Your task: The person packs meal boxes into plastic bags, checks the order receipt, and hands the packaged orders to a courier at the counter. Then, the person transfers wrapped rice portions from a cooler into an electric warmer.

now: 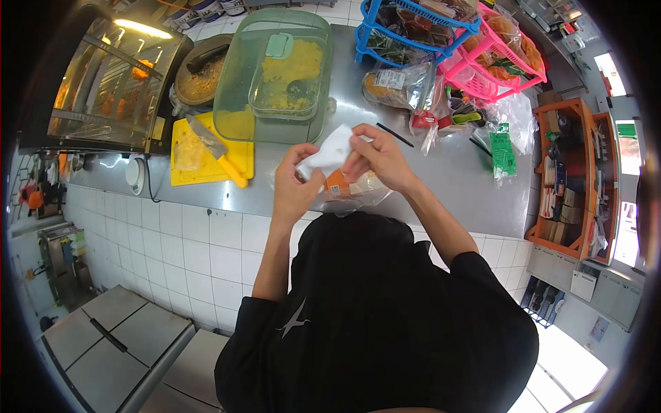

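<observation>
Both hands hold a small white sheet, paper or cloth [332, 153], above the front of the steel counter. My left hand [297, 180] pinches its lower left side with thumb and fingers. At its right edge, my right hand [377, 157] grips it with bent fingers. Under the hands lies a clear plastic package with an orange label [338, 187]. A thin black stick [395, 135] rests on the counter just beyond my right hand.
On the left are a yellow cutting board [200, 177] with a knife [219, 153], a large green tub [234, 89] and a glass-fronted display case [110, 82]. Blue [413, 58] and pink [475, 86] baskets of bagged food stand back right. A green packet [503, 153] lies at right.
</observation>
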The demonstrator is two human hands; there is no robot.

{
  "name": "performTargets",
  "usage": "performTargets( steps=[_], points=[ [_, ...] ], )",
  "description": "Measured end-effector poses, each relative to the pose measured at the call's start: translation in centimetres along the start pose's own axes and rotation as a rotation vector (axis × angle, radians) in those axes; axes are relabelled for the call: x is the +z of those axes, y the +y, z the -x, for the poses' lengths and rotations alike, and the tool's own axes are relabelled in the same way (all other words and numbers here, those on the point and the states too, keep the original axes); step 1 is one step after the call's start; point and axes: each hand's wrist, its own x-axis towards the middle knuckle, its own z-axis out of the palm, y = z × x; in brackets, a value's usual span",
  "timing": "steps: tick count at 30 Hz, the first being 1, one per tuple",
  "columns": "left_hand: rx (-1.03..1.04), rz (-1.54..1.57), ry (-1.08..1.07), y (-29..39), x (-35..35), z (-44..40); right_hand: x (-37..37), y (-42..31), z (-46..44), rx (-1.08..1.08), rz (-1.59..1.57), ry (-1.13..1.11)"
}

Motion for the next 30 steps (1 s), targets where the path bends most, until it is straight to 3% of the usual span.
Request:
performTargets(
  steps=[2,4,6,9,10,12,13,14,17,21,26,30],
  points=[
    [-0.018,-0.059,0.054,-0.6,-1.0,0.2,1.1,1.1,-1.0,0.070,-0.110,-0.026],
    [0.005,-0.153,0.165,0.4,-1.6,0.4,-0.2,3.7,-2.5,-0.060,0.153,-0.178],
    [0.060,-0.281,0.114,-1.7,-3.9,0.7,-0.1,2.6,-2.0,-0.079,0.454,-0.293],
    [0.216,-0.416,-0.009,-1.4,-4.3,1.4,-1.1,0.5,-0.3,-0.344,1.198,-0.353],
    [0.282,-0.450,-0.058,-0.4,-3.8,1.5,-1.9,0.3,0.0,-0.376,1.273,-0.354],
    [0.223,-0.444,-0.124,0.8,-2.0,1.9,-3.9,0.2,0.9,-0.433,1.425,-0.355],
    [0.195,-0.440,-0.160,1.7,-1.0,2.0,-5.0,0.2,1.1,-0.434,1.434,-0.373],
    [-0.006,-0.381,-0.201,3.4,0.2,2.1,-6.1,0.0,1.3,-0.435,1.443,-0.386],
    [0.181,-0.520,-0.348,1.9,1.7,1.4,-8.0,0.4,1.4,-0.472,1.294,-0.351],
    [0.184,-0.763,-0.597,-1.0,2.8,0.0,-9.1,3.5,1.9,-0.639,1.155,-0.230],
    [0.296,-1.045,-0.769,-2.1,5.8,-0.9,-10.5,3.8,3.4,-0.717,1.308,-0.134],
    [0.421,-1.097,-0.813,-1.9,4.6,-2.3,-11.6,3.5,4.5,-0.669,1.509,-0.099]
  ],
)
